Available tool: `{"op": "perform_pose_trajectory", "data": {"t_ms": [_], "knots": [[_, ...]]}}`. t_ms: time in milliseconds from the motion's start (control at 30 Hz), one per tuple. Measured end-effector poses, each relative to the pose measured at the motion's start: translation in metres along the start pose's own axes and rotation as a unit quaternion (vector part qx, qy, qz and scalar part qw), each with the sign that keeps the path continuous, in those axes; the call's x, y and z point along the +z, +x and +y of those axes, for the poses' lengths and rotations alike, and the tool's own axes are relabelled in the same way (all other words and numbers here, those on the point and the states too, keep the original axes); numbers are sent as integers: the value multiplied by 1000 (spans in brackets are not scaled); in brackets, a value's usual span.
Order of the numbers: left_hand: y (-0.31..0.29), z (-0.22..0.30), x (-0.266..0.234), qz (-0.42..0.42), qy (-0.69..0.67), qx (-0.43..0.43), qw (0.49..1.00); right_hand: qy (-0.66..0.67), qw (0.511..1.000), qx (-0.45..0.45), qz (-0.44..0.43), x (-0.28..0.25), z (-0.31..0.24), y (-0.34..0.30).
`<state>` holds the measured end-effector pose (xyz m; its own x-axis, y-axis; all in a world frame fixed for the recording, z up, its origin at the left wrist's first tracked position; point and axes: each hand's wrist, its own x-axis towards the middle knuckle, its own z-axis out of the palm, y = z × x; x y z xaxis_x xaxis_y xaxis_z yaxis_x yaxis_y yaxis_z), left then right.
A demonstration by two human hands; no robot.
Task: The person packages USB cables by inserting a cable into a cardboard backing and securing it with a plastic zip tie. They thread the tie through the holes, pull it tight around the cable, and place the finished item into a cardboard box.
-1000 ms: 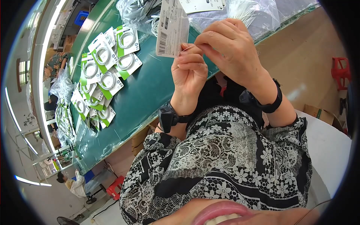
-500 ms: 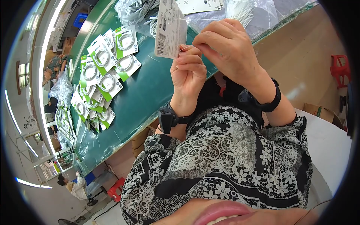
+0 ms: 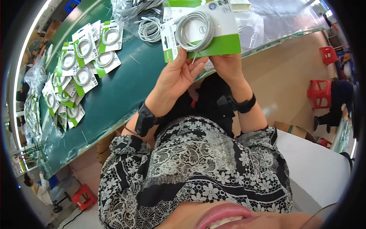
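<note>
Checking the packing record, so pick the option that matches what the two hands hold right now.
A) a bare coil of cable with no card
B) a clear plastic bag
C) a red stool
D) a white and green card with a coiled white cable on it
D: the left hand and the right hand grip the lower edge of a white and green card bearing a coiled white cable.

Long green-topped workbench (image 3: 114,95) runs along the upper left, edge curved by the lens. Tan floor (image 3: 286,80) to the right of it. Red plastic stools (image 3: 318,93) at right, another (image 3: 82,196) at lower left. White surface (image 3: 316,168) at lower right. Bright strip light along the left rim.
</note>
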<state>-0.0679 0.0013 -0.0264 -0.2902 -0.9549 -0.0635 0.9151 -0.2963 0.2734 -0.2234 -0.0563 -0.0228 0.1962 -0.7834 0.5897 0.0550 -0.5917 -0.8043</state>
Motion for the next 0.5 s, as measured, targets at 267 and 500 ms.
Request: {"op": "perform_pose_trajectory", "data": {"t_ms": [267,500], "knots": [[8,2,-6,44,235,167,956,-320,937,-142,-7,-34,2,-20],[8,-16,4,29,258,227,939,-431,859,-275,-17,-16,-36,1]]}}
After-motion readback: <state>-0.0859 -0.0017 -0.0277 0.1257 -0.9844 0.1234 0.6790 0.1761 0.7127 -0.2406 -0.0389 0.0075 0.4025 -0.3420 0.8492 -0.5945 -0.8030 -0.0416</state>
